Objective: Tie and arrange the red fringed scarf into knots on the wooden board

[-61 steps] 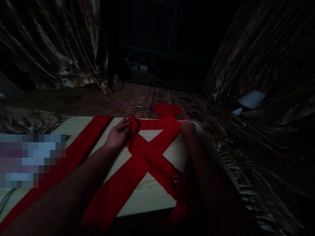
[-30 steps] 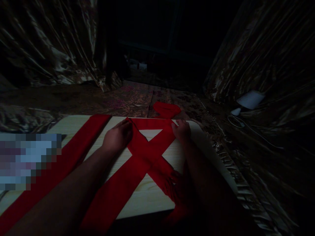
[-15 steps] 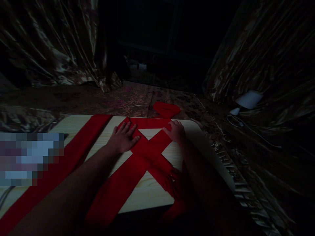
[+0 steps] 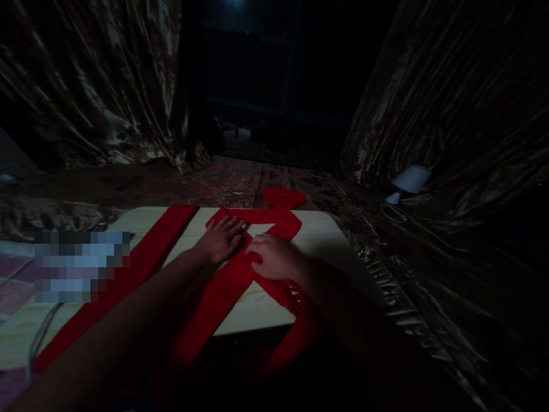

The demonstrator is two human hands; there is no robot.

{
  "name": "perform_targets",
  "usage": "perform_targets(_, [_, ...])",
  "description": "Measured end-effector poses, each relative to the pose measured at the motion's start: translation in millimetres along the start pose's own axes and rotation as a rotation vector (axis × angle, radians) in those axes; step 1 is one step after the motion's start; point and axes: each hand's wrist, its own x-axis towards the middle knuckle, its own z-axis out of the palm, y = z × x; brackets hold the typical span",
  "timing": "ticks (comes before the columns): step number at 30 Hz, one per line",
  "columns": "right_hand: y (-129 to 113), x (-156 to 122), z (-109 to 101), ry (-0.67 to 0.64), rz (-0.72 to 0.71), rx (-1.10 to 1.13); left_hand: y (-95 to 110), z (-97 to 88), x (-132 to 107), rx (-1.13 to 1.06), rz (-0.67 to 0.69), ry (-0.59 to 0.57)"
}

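Observation:
A red scarf (image 4: 223, 294) lies folded across the pale wood-grained table (image 4: 253, 312), its bands crossing near the middle. Fringe (image 4: 288, 296) shows at one end, close to the near edge. My left hand (image 4: 223, 237) rests on the upper left fold, palm down with fingers spread. Over the crossing, my right hand (image 4: 277, 257) has its fingers curled onto the red cloth, thumb low beside them, and hides part of the crossing. A long red band (image 4: 128, 274) runs diagonally along the table's left side. Past the far edge hangs a red loop of cloth (image 4: 283, 197).
A blurred-out patch (image 4: 81, 269) covers something at the table's left, with a cable (image 4: 40, 332) below it. On the right, a small white lamp (image 4: 412, 178) with its cord stands on a patterned carpet. Shiny curtains (image 4: 141, 86) hang on both sides. The room is dim.
My right hand has moved from the upper right fold down and left to the crossing, its fingers now curled. My left hand stays on the upper left fold. The view has shifted slightly.

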Motion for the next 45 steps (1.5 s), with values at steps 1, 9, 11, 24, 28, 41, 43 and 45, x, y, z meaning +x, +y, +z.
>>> perform_targets(1, [-20,-6,3,-0.006,-0.052,-0.028,2,-0.6,-4,-0.003,0.023,-0.023])
perform_targets(9, [-81,-16,42,-0.012,0.019,-0.252,17,9.0,-11,-0.023,-0.107,-0.226])
perform_targets(11, [-77,-15,45,0.001,0.061,-0.247,17,8.4,-10,-0.03,-0.109,-0.236])
perform_targets(24, [-77,-51,29,0.064,0.105,-0.08,14,12.9,-10,-0.028,-0.056,-0.195])
perform_targets(28, [-75,-52,24,0.038,0.113,0.006,17,11.1,-11,-0.027,-0.076,-0.194])
perform_targets(41, [-27,-43,53,-0.11,0.573,0.048,17,20.4,-16,-0.037,-0.109,-0.132])
perform_targets(43, [-26,-44,58,-0.117,0.574,0.061,16,17.9,-17,-0.026,-0.085,-0.138])
perform_targets(45, [-26,-45,58,-0.111,0.575,0.065,17,12.0,-18,-0.005,-0.038,-0.169])
